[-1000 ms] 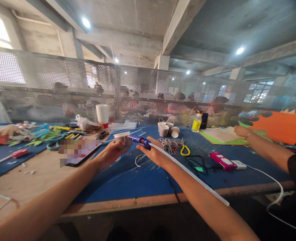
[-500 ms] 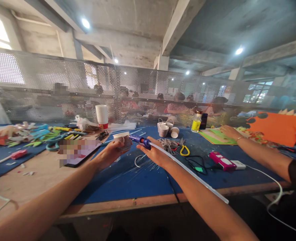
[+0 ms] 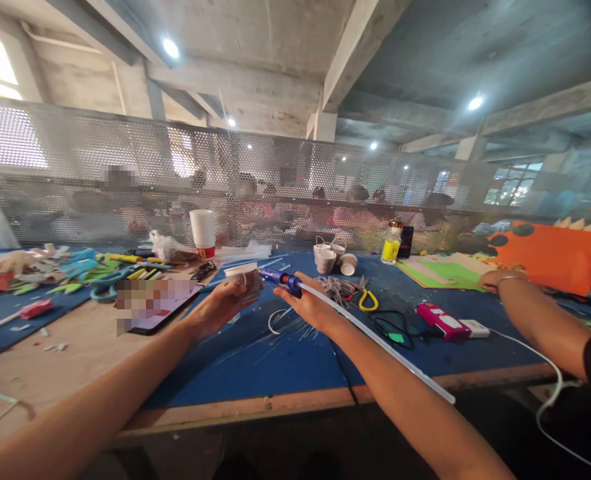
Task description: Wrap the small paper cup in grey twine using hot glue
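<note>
A paper cup (image 3: 248, 272), with cord around its side, is gripped in my left hand (image 3: 229, 297) above the blue mat. My right hand (image 3: 305, 300) is wrapped round a blue hot glue gun (image 3: 286, 283), its nozzle pointing left at the cup's side; whether the tip touches cannot be made out. From the gun's back a long translucent glue stick (image 3: 380, 340) runs over my right forearm. Thin glue strands and a white loop of cord (image 3: 274, 321) lie on the mat below. Several cord-wrapped cups (image 3: 326, 259) stand beyond my right hand.
Yellow-handled scissors (image 3: 369, 299) and a bundle of grey cord (image 3: 338, 289) lie right of centre. A magenta box (image 3: 441, 321) sits farther right, near a co-worker's arm (image 3: 540, 320). Stacked cups (image 3: 203, 232), a tablet (image 3: 163, 308) and foam scraps (image 3: 75, 267) occupy the left.
The cup in my left hand has tilted slightly, while the glue gun stays almost in place. The co-worker's hand has drawn back right, off the green sheets.
</note>
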`<move>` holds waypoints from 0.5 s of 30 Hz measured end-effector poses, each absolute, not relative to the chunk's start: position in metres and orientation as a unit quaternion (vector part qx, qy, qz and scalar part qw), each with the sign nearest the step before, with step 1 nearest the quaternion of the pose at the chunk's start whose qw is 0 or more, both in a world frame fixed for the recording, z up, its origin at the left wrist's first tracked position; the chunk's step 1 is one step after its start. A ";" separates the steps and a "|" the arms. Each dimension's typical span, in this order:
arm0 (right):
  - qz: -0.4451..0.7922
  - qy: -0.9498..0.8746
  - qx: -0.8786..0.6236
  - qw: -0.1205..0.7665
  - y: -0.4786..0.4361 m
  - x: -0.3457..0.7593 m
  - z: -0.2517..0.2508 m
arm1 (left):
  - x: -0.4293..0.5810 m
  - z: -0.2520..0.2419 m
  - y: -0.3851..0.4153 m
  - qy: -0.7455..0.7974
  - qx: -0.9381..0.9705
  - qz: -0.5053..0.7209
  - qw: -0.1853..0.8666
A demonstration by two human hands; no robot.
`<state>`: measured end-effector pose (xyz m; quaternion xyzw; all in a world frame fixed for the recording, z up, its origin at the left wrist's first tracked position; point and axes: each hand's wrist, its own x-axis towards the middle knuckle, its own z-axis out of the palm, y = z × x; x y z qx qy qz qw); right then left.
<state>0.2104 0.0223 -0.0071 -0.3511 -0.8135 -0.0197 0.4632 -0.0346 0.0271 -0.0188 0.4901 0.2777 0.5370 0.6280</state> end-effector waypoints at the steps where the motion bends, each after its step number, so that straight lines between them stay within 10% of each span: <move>1: -0.018 -0.813 -0.351 0.463 0.022 0.210 -0.007 | -0.034 -0.019 0.027 0.277 0.490 0.537 0.628; 15: 0.005 -0.827 -0.332 0.453 0.019 0.207 -0.008 | -0.028 -0.015 0.023 0.258 0.516 0.540 0.613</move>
